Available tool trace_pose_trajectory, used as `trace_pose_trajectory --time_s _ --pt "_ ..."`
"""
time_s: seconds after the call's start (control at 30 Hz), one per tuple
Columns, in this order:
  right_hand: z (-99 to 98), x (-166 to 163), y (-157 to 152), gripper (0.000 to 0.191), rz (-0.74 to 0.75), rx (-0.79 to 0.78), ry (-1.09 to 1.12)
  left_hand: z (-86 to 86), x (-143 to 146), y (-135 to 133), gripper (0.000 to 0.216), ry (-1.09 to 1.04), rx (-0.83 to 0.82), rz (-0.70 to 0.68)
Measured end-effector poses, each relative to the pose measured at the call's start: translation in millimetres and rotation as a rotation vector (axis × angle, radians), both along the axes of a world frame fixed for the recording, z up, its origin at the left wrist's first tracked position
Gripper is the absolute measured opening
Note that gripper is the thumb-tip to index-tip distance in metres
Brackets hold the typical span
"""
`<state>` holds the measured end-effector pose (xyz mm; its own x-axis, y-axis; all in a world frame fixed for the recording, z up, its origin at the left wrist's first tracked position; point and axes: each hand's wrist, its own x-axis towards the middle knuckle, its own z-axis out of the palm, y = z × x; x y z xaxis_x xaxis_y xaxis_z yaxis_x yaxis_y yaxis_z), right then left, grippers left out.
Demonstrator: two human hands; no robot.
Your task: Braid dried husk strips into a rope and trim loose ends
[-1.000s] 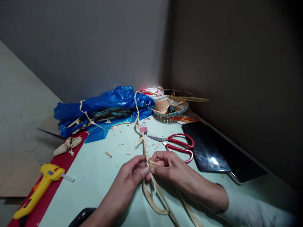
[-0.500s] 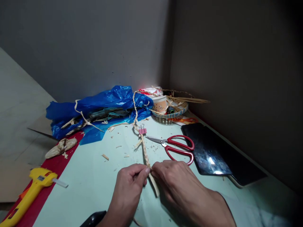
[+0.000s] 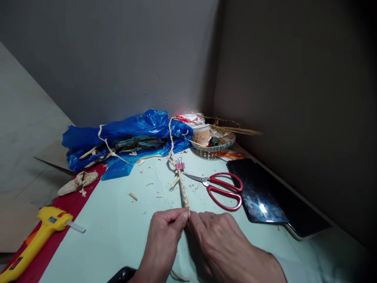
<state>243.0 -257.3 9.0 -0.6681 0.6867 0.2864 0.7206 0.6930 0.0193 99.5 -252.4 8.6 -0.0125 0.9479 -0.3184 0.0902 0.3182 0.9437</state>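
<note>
My left hand (image 3: 163, 239) and my right hand (image 3: 216, 243) meet at the near middle of the pale green table (image 3: 118, 224), both pinched on the near end of a braided straw cord (image 3: 182, 192). The braid runs away from me, held by a pink binder clip (image 3: 179, 165), and goes on up to the blue plastic bag (image 3: 129, 135). Loose straw strips below my hands are mostly hidden; one end shows at the bottom edge.
Red-handled scissors (image 3: 222, 188) lie just right of the braid. A dark tablet (image 3: 265, 194) is further right. A yellow glue gun (image 3: 35, 239) rests on a red strip at the left. A round basket (image 3: 213, 139) with a paper cup stands at the back. Straw scraps litter the table.
My hands have turned palm down and drawn closer to me along the braid; the loose strips that trailed below them a second ago are now covered.
</note>
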Motion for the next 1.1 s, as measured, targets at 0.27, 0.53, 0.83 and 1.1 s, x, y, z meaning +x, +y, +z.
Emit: trace_pose_trajectory --time_s 0.27,0.53,0.83,1.1 --pt "-2.8 -3.6 3.0 0.019 0.137 0.377 0.065 -7.9 -1.7 0.2 0.029 -0.332 -0.140 0.053" --pt "1.8 -5.8 2.6 0.011 0.254 0.171 0.171 -2.4 -4.9 -0.5 0.029 -0.286 -0.117 0.080" --pt "35.3 17.7 23.8 0.020 -0.014 -0.700 0.546 5.1 -11.0 -4.5 0.031 -0.381 -0.097 -0.023" --pt "4.2 5.9 36.9 0.024 0.138 -1.082 0.758 1.2 -17.5 -4.7 0.020 -0.098 0.092 -0.113"
